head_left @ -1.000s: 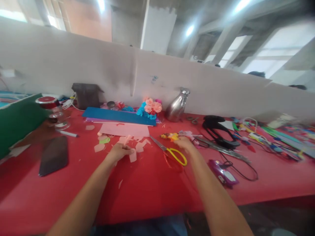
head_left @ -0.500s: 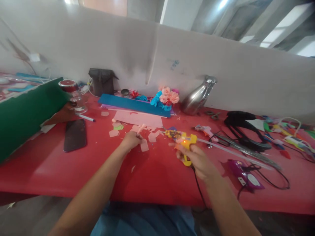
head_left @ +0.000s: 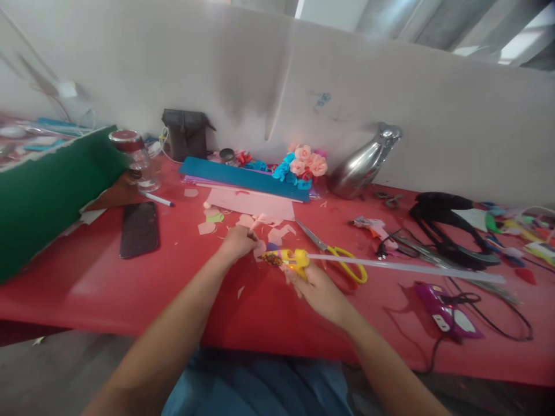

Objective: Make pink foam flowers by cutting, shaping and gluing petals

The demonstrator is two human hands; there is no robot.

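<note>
One red table [head_left: 264, 325] is bearing a pink sheet [head_left: 251, 205]. In front of the sheet, the right hand [head_left: 318, 290] is gripping a yellow glue gun [head_left: 300, 259], curled closed around it; also before the sheet, the left hand [head_left: 239, 241] is pinching a small pink paper piece [head_left: 259, 250].

Pale partition [head_left: 195, 63] behind red table [head_left: 78, 294]; grey floor [head_left: 56, 364]; bright window [head_left: 524, 43] beyond.
</note>
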